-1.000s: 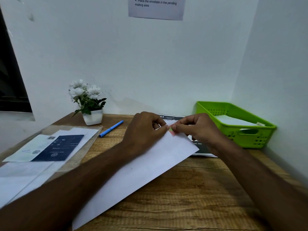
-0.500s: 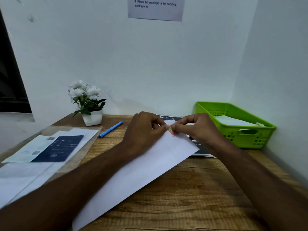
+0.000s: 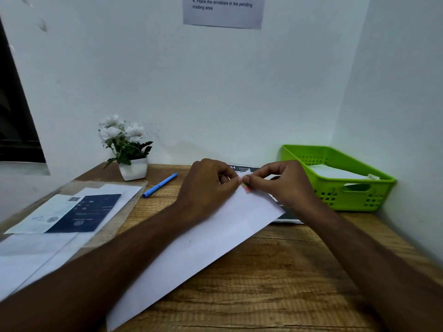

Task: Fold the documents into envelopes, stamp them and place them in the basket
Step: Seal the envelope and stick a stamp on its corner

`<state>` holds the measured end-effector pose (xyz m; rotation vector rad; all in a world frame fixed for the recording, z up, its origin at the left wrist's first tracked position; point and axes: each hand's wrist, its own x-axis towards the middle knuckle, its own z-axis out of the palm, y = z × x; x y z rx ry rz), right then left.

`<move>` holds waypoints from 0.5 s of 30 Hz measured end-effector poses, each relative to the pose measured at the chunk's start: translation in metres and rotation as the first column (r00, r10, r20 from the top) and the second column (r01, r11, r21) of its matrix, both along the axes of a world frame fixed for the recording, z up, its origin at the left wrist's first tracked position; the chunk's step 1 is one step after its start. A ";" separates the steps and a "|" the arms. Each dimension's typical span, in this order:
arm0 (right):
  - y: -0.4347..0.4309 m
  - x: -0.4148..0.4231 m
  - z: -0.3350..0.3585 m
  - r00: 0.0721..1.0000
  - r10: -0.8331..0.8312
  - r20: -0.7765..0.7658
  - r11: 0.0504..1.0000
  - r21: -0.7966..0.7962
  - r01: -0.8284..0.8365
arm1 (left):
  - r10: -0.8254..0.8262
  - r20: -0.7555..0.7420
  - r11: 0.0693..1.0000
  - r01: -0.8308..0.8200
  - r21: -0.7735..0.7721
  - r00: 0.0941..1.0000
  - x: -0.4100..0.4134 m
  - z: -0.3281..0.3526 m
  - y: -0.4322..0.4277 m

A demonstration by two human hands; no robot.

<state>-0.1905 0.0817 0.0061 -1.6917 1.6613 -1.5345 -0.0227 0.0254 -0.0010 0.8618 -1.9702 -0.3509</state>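
Note:
A long white envelope (image 3: 215, 238) lies slantwise on the wooden desk (image 3: 275, 279), its far corner between my hands. At that corner sits a small pink and green stamp (image 3: 246, 187). My left hand (image 3: 206, 188) and my right hand (image 3: 282, 183) meet over it, and the fingertips of both pinch the stamp. The green basket (image 3: 345, 188) stands at the right against the wall, with white envelopes (image 3: 335, 173) lying inside. A dark printed sheet (image 3: 285, 214) shows from under the envelope and my right hand.
A stack of documents (image 3: 72, 212) in a clear folder lies at the left. A blue pen (image 3: 160, 185) and a small pot of white flowers (image 3: 129, 149) stand behind it. Walls close the desk at back and right. A printed notice (image 3: 223, 10) hangs above.
Hardly anything has moved. Both hands stay at the envelope's far corner on the stamp, with only slight finger shifts.

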 end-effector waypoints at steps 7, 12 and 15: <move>-0.005 -0.001 -0.004 0.999 -0.043 -0.030 0.999 -0.023 0.043 | -0.002 0.004 1.000 0.002 -0.015 1.000 0.000 0.000 0.000; -0.003 0.001 -0.001 0.992 0.002 0.123 1.000 -0.012 -0.001 | -0.002 0.005 1.000 0.002 -0.018 1.000 0.000 -0.001 -0.001; -0.003 0.002 -0.002 0.956 0.093 0.278 0.991 0.072 -0.117 | -0.011 0.003 1.000 0.011 -0.024 1.000 0.000 -0.001 -0.002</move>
